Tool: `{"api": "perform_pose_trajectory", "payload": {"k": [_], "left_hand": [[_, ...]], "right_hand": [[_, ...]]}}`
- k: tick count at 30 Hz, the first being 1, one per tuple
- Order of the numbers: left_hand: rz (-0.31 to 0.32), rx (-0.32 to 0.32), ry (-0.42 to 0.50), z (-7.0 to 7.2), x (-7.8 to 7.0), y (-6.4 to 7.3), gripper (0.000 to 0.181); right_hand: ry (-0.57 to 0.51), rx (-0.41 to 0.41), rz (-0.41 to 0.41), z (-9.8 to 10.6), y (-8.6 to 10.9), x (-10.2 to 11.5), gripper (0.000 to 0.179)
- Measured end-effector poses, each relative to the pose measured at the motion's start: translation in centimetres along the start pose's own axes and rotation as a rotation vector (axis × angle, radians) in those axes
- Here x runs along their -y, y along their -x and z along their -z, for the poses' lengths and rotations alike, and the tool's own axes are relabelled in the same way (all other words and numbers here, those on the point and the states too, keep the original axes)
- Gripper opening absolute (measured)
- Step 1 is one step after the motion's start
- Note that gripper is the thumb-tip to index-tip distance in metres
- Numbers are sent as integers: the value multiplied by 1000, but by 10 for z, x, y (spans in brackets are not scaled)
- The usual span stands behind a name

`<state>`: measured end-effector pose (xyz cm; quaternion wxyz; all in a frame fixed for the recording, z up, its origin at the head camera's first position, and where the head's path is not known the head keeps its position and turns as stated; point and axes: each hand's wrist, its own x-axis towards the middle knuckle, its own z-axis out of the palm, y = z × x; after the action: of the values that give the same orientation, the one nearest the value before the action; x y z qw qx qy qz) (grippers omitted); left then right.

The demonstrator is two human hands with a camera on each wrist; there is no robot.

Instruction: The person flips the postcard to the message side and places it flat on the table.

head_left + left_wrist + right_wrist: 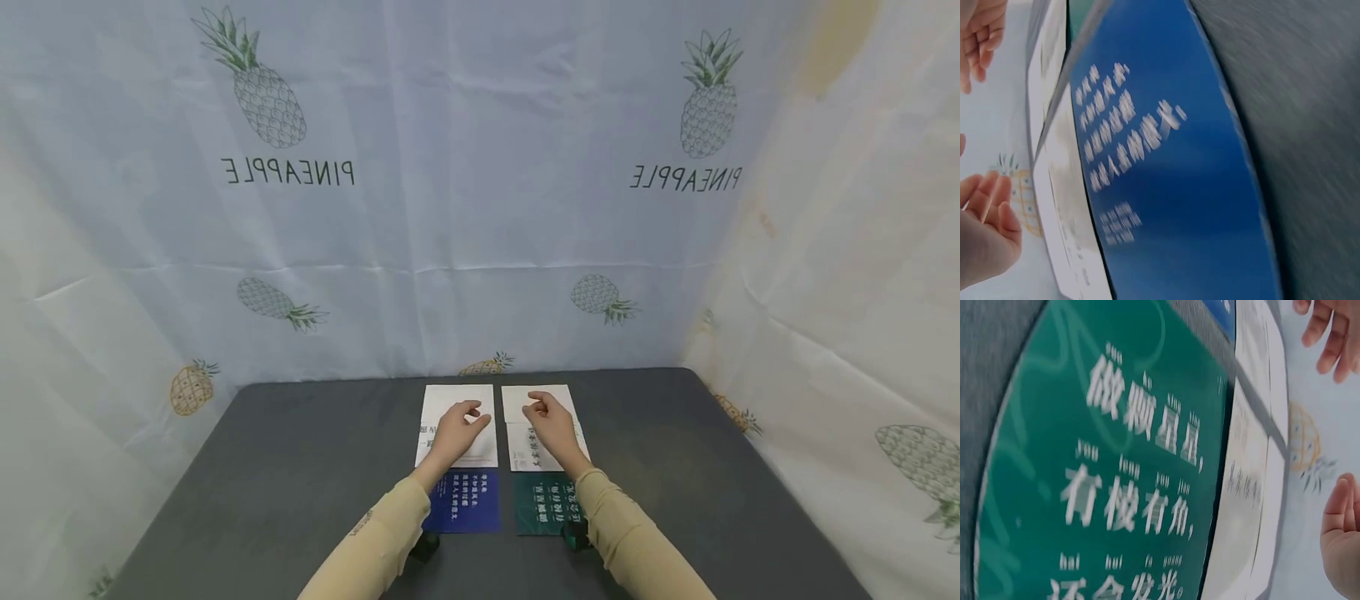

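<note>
In the head view my left hand [456, 433] hovers over the left white cards [480, 454], its fingers loosely bent and holding nothing. Mirroring it, my right hand [553, 427] is above the right white cards [522, 454], likewise with nothing in its relaxed fingers. Closer to me lie a blue card [480, 508] with white writing on the left and a green card [534, 515] with white writing on the right. Both hands appear above the cards at the edge of each wrist view. My forearms hide parts of the blue and green cards.
The cards form two columns with a narrow gap on a dark grey table [300, 483]. A pale curtain [465, 208] printed with pineapples hangs behind the table and along its sides. Small dark objects [425, 547] show beside the sleeves near the wrists.
</note>
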<state>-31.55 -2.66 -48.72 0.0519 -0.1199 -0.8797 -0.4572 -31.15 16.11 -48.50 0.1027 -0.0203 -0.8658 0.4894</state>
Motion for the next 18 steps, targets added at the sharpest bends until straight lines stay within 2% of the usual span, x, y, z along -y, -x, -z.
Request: {"api": "perform_pose_trajectory", "payload": {"k": [6, 12, 18], "left_hand": [[0, -56, -9, 17, 12, 11, 45], [40, -98, -33, 29, 28, 19, 48], [144, -122, -121, 34, 40, 25, 57]], "right_hand": [[44, 76, 72, -14, 12, 7, 39], [105, 226, 86, -26, 22, 9, 49], [119, 292, 34, -37, 31, 9, 53]]}}
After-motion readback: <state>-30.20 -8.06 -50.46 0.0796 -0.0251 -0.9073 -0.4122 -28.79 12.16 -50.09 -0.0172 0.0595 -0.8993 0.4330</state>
